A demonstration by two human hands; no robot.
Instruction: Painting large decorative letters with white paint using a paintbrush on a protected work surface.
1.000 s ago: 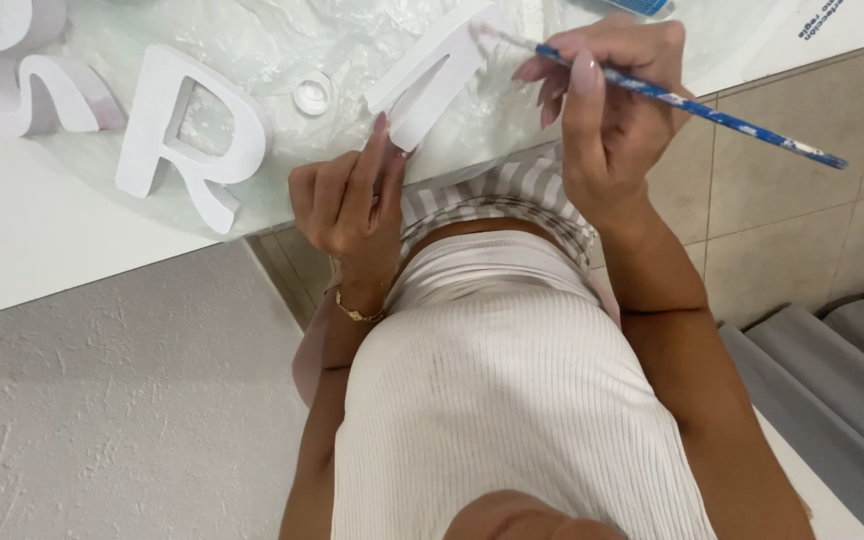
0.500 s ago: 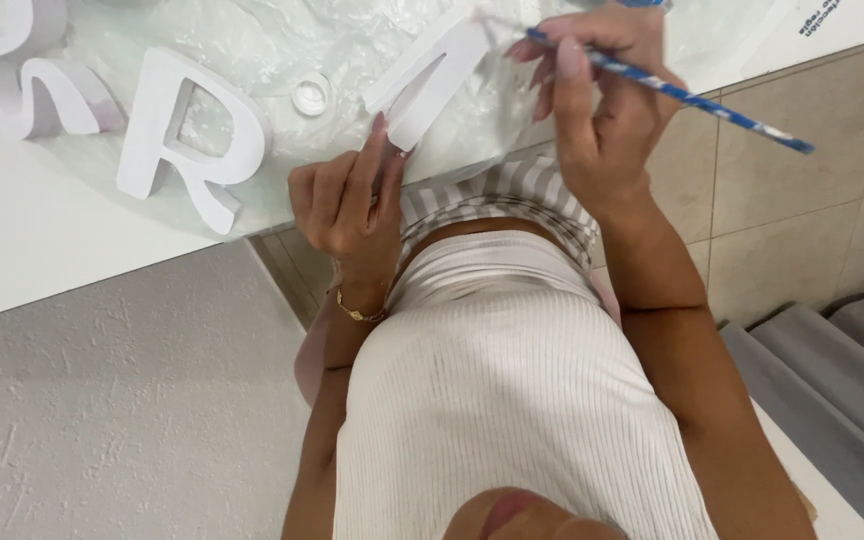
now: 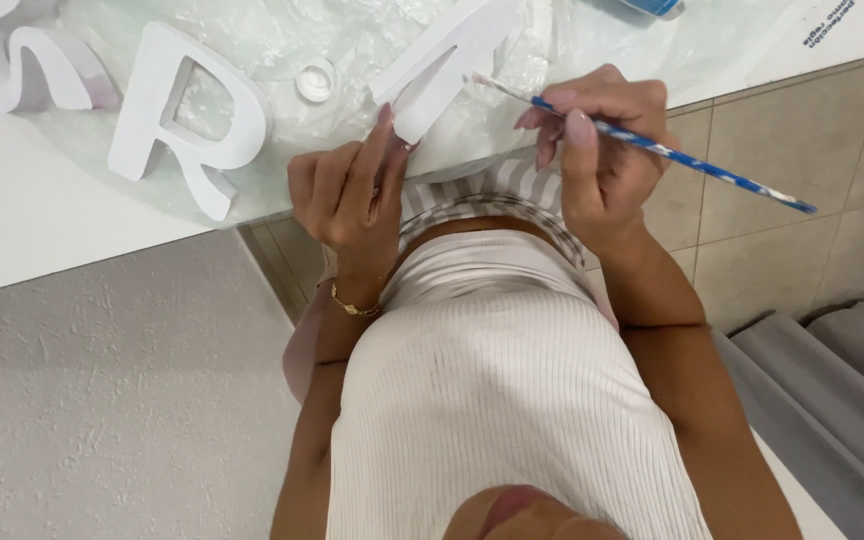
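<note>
A white block letter (image 3: 449, 55) lies on clear plastic sheeting at the near edge of the white table (image 3: 22, 225). My left hand (image 3: 344, 190) is curled at the table edge, its fingertips pressing the letter's lower leg. My right hand (image 3: 600, 140) grips a thin blue-and-white paintbrush (image 3: 687, 160). The brush tip rests against the letter's inner side, and the handle points to the right.
A second white letter (image 3: 187, 115) stands left of my hands, and a curved pale letter (image 3: 37, 65) lies at the far left. A small white cap (image 3: 315, 80) sits on the plastic. Below are a textured wall, beige floor tiles and grey cushions (image 3: 832, 390).
My right hand and the brush have dropped slightly, the tip sliding down along the letter. My left hand keeps the same hold on the letter's leg.
</note>
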